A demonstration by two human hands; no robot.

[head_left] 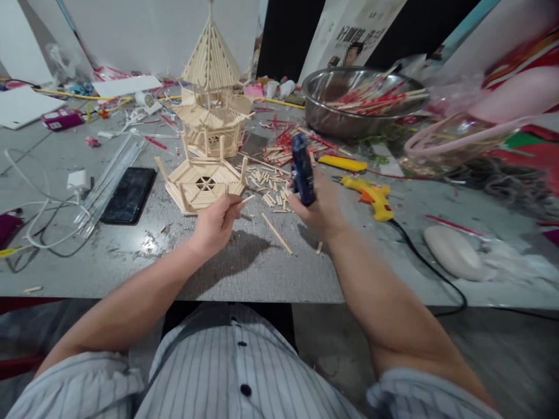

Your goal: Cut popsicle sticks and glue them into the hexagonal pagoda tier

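Observation:
My left hand (217,224) pinches a short wooden stick (248,199), whose pale end points right over the table. In front of that hand lies a hexagonal stick platform (183,185) with upright posts at its corners and a spoked opening in the middle. My right hand (321,201) is wrapped round a dark blue, upright tool (302,169); it is blurred and its kind cannot be made out. Cut stick pieces (266,181) are scattered between the hands. One longer stick (277,234) lies on the table nearer to me.
Behind the platform stands a tiered stick pagoda (212,64). A yellow glue gun (371,195) and a yellow cutter knife (343,163) lie to the right. A steel bowl (318,107) holds red-tipped sticks. On the left are a phone (128,195) and a white charger (79,181) with cables.

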